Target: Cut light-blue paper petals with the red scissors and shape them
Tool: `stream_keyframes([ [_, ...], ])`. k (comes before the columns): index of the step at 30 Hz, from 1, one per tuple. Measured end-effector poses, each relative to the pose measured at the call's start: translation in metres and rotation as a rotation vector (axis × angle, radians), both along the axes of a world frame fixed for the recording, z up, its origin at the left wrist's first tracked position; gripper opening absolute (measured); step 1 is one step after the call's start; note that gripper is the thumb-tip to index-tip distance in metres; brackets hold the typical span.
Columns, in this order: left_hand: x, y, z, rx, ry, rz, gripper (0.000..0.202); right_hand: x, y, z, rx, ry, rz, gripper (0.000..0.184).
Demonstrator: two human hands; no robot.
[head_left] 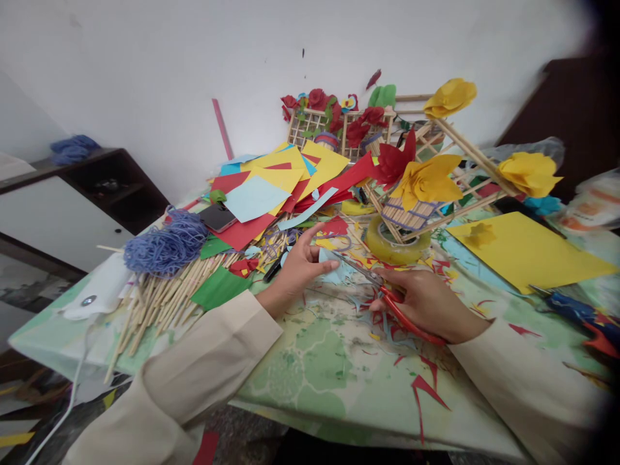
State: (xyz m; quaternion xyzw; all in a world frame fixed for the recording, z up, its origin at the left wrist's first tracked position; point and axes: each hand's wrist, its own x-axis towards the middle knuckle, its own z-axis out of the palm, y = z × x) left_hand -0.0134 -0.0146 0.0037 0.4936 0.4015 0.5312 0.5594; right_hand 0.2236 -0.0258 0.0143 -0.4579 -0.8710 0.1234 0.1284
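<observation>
My left hand (304,263) is closed in a pinch on a small piece of light blue paper (334,270) over the middle of the table. In my right hand (426,300) is a pair of scissors with red handles (404,316). The blades point left and reach the light blue paper; I cannot tell exactly how far apart they are. Red and blue paper scraps (429,387) lie below and around my right hand. Just behind the hands stands a roll of yellowish clear tape (397,248).
Bamboo sticks (167,294) and a purple yarn bundle (166,242) lie left. Coloured paper sheets (259,194) are heaped behind. Yellow paper flowers (429,181) on a stick frame (477,155) rise at right, near a yellow sheet (527,248) and a blue glue gun (576,310).
</observation>
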Motion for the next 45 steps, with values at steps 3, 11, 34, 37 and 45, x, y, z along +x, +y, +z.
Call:
stream_keyframes([
  [3,0.000,0.000,0.001,0.006,-0.027,-0.011,0.101,0.001,0.001,-0.001,0.012,0.000,-0.008,0.045],
  [11,0.000,-0.001,0.001,0.030,0.000,0.013,0.097,0.000,0.000,-0.003,0.029,-0.028,-0.031,0.052],
  [34,0.004,-0.007,0.000,-0.058,-0.034,-0.053,0.089,-0.002,0.001,-0.005,0.082,0.019,-0.122,0.050],
  [37,0.009,-0.010,-0.002,-0.121,-0.096,-0.107,0.080,-0.004,0.000,-0.007,0.038,0.103,-0.134,0.050],
  [45,0.028,-0.023,-0.009,-0.220,-0.216,-0.150,0.057,-0.017,-0.007,-0.004,-0.219,0.596,-0.132,0.041],
])
